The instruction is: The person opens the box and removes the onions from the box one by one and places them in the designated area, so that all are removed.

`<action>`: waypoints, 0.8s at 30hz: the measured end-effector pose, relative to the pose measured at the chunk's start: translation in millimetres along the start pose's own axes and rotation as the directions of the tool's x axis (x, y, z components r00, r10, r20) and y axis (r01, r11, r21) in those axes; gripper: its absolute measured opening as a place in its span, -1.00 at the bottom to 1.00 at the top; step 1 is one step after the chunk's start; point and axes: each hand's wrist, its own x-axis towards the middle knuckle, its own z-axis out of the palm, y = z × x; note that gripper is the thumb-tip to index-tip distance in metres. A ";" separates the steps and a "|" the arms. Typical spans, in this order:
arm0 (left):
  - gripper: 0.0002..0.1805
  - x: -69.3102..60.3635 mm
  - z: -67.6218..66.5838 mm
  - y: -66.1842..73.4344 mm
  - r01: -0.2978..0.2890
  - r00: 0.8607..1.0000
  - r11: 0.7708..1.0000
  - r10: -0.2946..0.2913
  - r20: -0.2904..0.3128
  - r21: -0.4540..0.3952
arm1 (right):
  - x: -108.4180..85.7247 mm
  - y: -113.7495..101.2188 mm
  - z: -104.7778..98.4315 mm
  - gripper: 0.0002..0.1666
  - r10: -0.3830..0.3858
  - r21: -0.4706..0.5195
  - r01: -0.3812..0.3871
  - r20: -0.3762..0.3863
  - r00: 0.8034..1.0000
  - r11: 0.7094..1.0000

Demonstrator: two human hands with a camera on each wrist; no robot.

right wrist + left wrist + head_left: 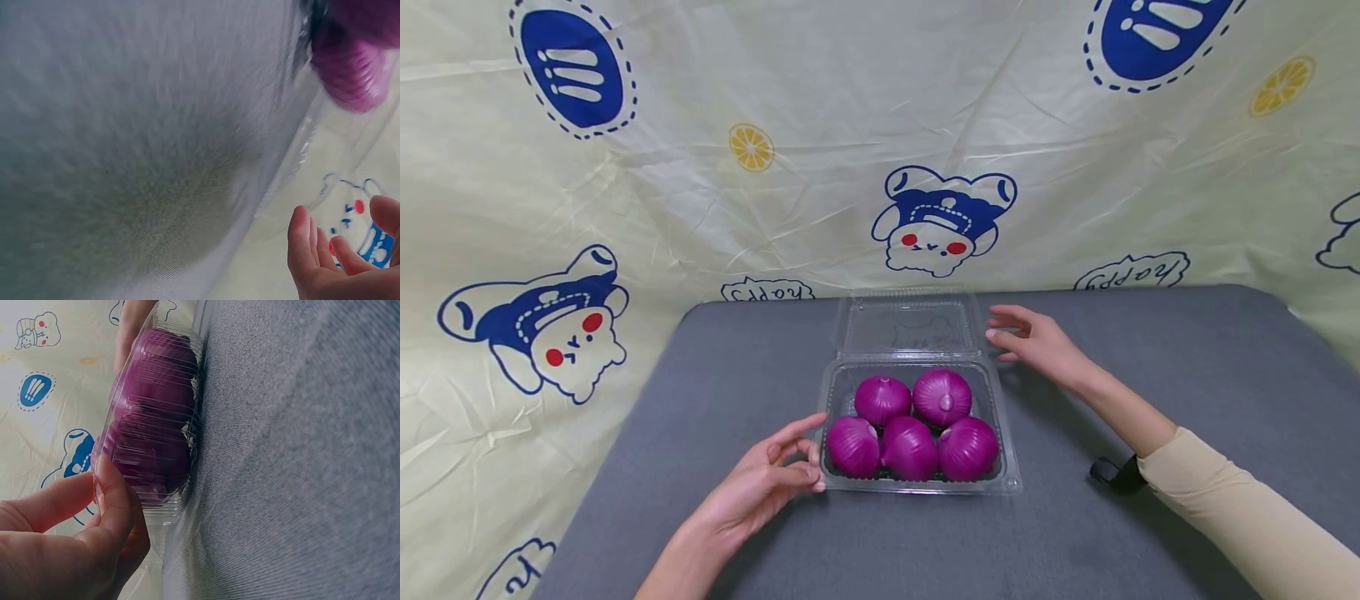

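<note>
A clear plastic clamshell box sits on the table with its lid folded back flat toward the curtain. Several purple onions lie inside it in two rows. My left hand pinches the box's rim near its front left corner; in the left wrist view, thumb and fingers meet around the rim. Beside the lid's right edge is my right hand, fingers loosely bent and nothing held. The right wrist view shows that hand apart from the onions.
A grey cloth covers the table. Behind it hangs a pale curtain printed with cartoon figures, reaching down to the table's back edge. A black strap is on the right wrist by the beige sleeve.
</note>
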 end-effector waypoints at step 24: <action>-0.15 0.8 -2.1 -1.1 0.020 1.000 1.000 -0.020 -0.002 -0.002 | -90.4 -11.9 39.6 -0.35 -0.483 -0.310 0.491 0.108 0.869 0.814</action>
